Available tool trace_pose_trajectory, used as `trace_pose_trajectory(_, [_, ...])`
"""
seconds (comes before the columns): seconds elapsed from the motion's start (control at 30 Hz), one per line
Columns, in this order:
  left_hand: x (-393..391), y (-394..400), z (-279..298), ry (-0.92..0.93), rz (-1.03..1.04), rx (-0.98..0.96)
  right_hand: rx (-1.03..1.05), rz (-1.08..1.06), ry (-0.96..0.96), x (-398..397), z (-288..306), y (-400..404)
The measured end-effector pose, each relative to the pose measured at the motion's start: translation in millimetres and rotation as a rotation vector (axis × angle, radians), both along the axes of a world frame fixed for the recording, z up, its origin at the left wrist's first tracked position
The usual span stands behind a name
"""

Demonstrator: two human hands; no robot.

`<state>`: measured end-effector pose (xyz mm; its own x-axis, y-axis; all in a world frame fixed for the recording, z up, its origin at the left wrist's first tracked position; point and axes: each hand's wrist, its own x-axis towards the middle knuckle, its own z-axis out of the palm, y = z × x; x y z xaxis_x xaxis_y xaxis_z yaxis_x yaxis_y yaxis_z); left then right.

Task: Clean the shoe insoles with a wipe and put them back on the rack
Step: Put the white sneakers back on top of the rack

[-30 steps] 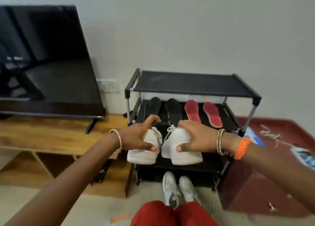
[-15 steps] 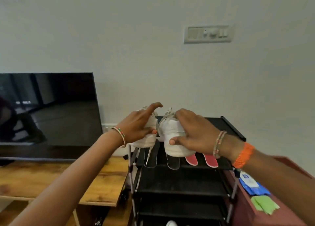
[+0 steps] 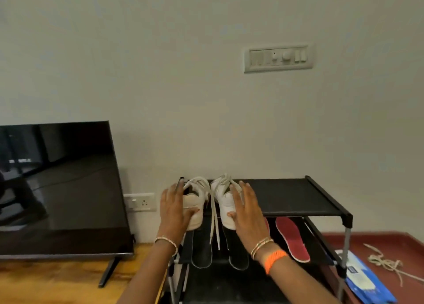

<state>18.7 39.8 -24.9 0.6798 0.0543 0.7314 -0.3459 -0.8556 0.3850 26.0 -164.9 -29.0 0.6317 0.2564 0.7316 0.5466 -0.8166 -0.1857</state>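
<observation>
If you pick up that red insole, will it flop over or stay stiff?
Probably it bends: the red insole looks thin and flat, lying on the rack's second shelf. It likely weighs little, being only a slim liner. It should not roll, since it lies flat, though how slippery it is cannot be told.

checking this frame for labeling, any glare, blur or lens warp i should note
Head view: the tv screen mirrors the room in a glossy reflection; the switch panel on the wall is soft and its buttons smeared; wide-angle warp bows the arms at the bottom edge; light is flat and dim, with faint shadows under the shoes on the rack.
</observation>
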Motion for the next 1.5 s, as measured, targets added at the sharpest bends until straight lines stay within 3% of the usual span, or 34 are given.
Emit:
trace_pose_trajectory(0.07, [-2.3,-5.9,-19.3,0.060,-0.093,-0.337,-0.009,-0.025,-0.052,1.4,-27.6,1.8])
trace_pose_trajectory(0.13, [-1.9,-8.4,-33.1,0.040,-0.163,-0.422,-0.011,-0.053,-0.035,4.2,-47.8,7.7])
trace_pose_trajectory(0.37, [19.0,3.6,-42.4,0.172,-0.174,-0.216,-0.043,-0.109,0.000,33.2,-51.4,37.9])
trace_pose_trajectory(0.93, [45.9,-13.8,-38.7,0.242,-0.071,-0.312,-0.094,-0.164,0.190,44.3,-44.6,56.0])
trace_pose_trajectory(1.23, [9.7,-26.2,-61.0,0.339,0.098,-0.258,-0.154,-0.123,0.073,4.5,-52.1,25.1])
trace_pose_trajectory(1.5, [-16.1,-56.1,-108.2,0.457,0.058,-0.302,-0.328,-0.078,0.094,-21.5,-100.1,-16.9])
